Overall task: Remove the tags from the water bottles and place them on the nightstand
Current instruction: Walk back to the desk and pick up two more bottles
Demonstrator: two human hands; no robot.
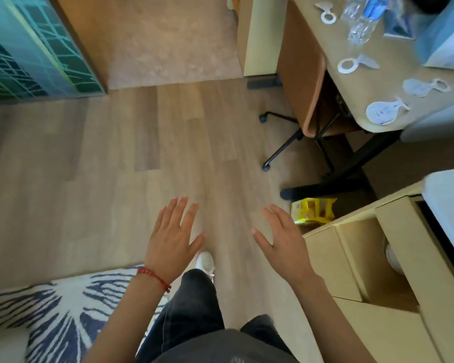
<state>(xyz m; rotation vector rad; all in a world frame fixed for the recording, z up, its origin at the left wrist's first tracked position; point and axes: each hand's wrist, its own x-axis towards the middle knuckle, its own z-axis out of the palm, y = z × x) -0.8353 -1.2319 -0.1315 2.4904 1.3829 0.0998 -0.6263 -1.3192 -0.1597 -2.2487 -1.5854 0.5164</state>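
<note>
— Where did we see the tags?
— Four white paper tags lay loose on the desk [393, 61] at the upper right. One [385, 111] sat at the desk's near rounded corner, a second [425, 87] just behind it, a third [357, 63] near the front edge, and a fourth [325, 12] at the far end.
— And the bottles?
— We made out clear water bottles [362, 19] lying on the desk's far part, between the third and fourth tags; they were blurred, so we could not count them.
— What were the hands doing?
— The left hand [173, 231], with a red bracelet [154, 277] at its wrist, and the right hand [281, 239] hovered palm-down over the wooden floor [89, 179], fingers straight and spread, holding nothing.
— Anything else nearby?
— An office chair [302, 74] stood tucked at the desk, and a yellow bag [312, 209] lay on the floor beside a pale cabinet [378, 258].
</note>
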